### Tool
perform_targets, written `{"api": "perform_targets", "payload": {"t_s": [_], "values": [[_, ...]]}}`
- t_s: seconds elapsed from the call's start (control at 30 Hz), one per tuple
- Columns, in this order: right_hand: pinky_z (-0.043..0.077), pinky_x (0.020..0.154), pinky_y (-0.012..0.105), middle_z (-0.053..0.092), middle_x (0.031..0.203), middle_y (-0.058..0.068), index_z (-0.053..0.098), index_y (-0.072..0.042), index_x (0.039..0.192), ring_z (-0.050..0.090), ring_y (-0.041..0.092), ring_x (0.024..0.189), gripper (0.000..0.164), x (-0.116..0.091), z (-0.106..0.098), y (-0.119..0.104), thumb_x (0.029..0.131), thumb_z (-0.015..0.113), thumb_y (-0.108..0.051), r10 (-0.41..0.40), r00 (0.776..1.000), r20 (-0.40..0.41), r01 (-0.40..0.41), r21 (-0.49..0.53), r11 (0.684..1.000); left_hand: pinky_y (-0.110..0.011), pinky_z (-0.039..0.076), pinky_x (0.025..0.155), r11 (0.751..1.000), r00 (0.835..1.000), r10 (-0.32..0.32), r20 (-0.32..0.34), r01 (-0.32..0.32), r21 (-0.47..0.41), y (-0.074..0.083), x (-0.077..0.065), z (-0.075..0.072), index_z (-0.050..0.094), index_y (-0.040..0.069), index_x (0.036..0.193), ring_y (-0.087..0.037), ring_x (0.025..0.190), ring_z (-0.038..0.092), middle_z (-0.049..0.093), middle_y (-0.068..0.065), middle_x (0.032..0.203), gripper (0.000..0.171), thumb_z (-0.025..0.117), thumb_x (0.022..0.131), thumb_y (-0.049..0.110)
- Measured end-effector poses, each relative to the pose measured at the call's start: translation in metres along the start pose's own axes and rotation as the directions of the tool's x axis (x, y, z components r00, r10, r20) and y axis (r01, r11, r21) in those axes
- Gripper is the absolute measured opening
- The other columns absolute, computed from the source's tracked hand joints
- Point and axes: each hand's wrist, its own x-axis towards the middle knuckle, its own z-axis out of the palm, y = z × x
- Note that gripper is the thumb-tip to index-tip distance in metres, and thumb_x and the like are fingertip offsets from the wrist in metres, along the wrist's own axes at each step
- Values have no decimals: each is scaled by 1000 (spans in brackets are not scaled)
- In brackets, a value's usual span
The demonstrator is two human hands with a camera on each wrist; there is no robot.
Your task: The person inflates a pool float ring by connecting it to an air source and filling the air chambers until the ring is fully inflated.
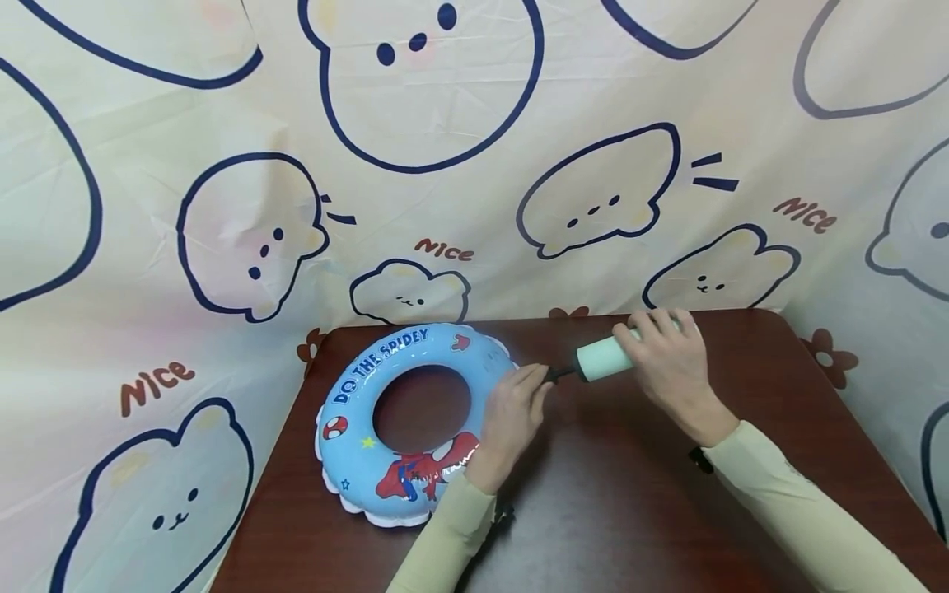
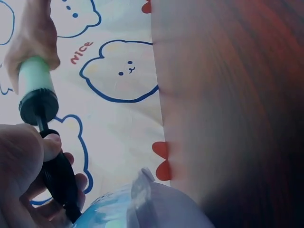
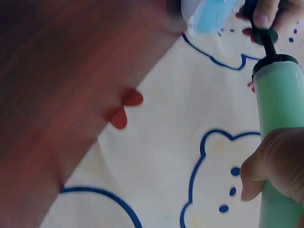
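Note:
A light green hand air pump is held aslant above the table, its black end toward the swim ring. My right hand grips the green barrel. My left hand has its fingers curled around the black end piece, joined to the barrel by a thin black neck. The blue inflatable swim ring, printed with a red cartoon figure, lies beside and partly under the left hand. In the left wrist view the black piece's lower tip reaches the ring's edge; whether it sits in a valve is hidden.
The dark brown wooden table spans the space below both hands. A pale cloth with blue bear outlines hangs behind the table and along its sides. Small dark objects show beside both cuffs.

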Motion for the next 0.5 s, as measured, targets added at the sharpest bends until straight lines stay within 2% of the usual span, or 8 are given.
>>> {"api": "perform_targets", "payload": {"t_s": [0.27, 0.5], "values": [[50, 84, 57, 71, 99, 19, 70, -7, 99, 66, 44, 95, 36, -4, -19, 23, 69, 86, 4, 8, 1000, -18, -8, -4, 1000, -31, 63, 92, 999, 999, 32, -12, -32, -7, 2, -1, 1, 79, 8, 123, -22, 102, 75, 80, -4, 117, 23, 73, 103, 17], [50, 84, 60, 72, 101, 19, 71, -8, 101, 65, 45, 95, 43, -13, -30, 38, 64, 90, 3, 50, 998, -38, -50, -1, 999, -30, 63, 92, 999, 999, 45, 0, -45, -6, 5, -1, 2, 78, 9, 124, -21, 101, 76, 80, -4, 117, 23, 75, 102, 16]]}}
